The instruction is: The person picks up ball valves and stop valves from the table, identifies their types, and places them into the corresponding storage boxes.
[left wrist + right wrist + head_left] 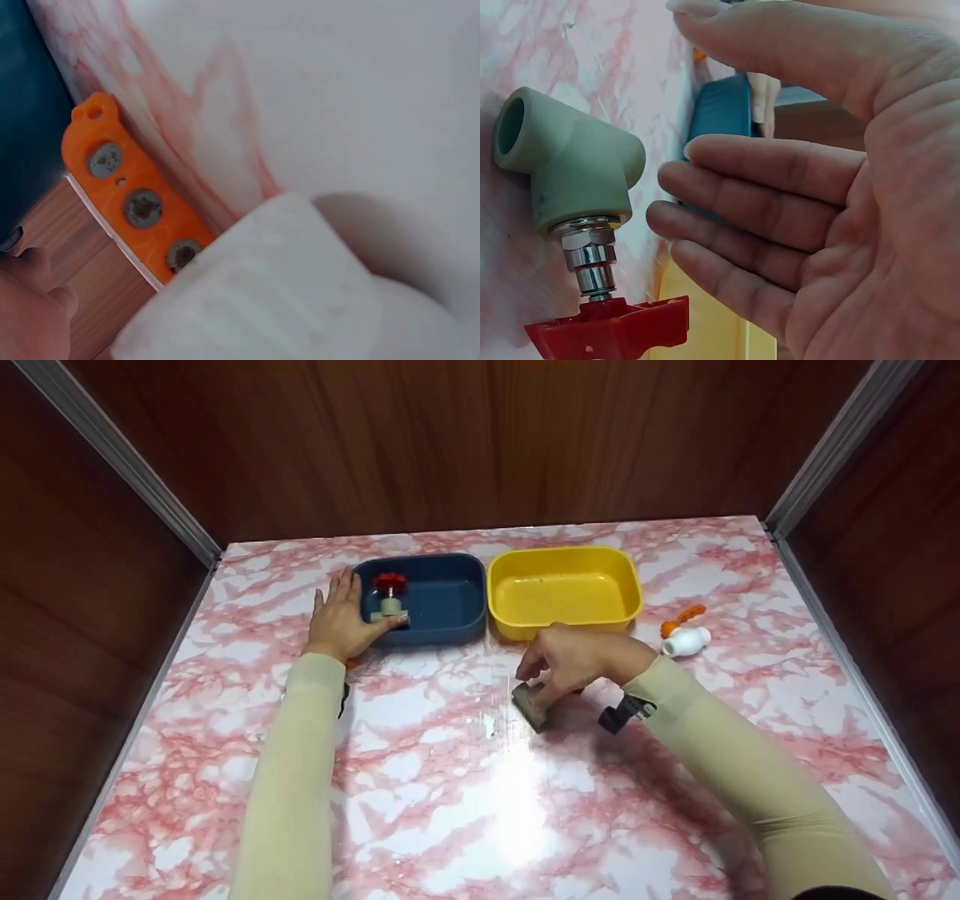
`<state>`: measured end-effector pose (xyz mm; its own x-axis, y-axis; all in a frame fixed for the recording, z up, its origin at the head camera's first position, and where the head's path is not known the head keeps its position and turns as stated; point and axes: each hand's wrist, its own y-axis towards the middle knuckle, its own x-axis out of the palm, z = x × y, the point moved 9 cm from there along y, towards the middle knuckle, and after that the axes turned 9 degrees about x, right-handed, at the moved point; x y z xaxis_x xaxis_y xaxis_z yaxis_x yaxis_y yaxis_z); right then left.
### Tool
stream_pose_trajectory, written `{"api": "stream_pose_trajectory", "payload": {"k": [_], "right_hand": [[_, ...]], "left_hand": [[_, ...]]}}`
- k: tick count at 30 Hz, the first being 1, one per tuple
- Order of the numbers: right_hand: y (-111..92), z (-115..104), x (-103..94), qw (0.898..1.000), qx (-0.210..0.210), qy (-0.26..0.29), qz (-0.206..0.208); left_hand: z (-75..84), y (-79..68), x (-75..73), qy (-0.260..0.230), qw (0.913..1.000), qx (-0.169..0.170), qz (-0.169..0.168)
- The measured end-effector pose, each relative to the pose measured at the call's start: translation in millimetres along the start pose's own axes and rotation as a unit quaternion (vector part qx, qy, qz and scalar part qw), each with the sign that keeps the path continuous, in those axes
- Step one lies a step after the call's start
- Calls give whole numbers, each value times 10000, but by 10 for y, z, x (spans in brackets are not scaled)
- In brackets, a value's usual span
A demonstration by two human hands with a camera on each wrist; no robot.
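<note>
My left hand (341,619) rests spread along the left wall of the dark blue bin (446,639), its thumb reaching over the rim. Inside that bin stands a grey-green pipe valve with a red handwheel (390,582), close by the thumb. My right hand (574,656) is over a second grey-green stop valve (581,157), which lies on the table with a red handwheel (615,330). In the right wrist view its fingers are extended beside the valve, with a gap between. An orange handle (139,202) and a blurred white fitting (277,292) lie under the left wrist.
A yellow bin (566,592) stands right of the blue one, nearly against it. To its right lies a white ball valve (686,641) with an orange handle (684,619). Dark wooden panels (480,450) enclose the pink marbled table (420,810) at the back and sides.
</note>
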<state>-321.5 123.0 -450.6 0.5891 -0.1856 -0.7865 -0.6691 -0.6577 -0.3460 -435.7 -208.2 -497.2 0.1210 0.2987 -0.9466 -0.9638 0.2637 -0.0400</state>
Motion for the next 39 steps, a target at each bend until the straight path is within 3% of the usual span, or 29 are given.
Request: {"api": "stream_pose_trajectory", "payload": {"k": [6, 13, 28, 39], "right_hand": [[122, 40, 31, 9971, 522, -101, -538], [279, -14, 148, 9868, 864, -378, -1313], [422, 54, 231, 9633, 1689, -706, -1965], [553, 119, 308, 9572, 1759, -883, -2122]], "left_hand": [[-5, -1, -16, 8, 10000, 22, 51], [-40, -17, 20, -23, 10000, -35, 33], [-6, -10, -5, 70, 10000, 10, 30], [15, -15, -15, 30, 10000, 48, 53]]}}
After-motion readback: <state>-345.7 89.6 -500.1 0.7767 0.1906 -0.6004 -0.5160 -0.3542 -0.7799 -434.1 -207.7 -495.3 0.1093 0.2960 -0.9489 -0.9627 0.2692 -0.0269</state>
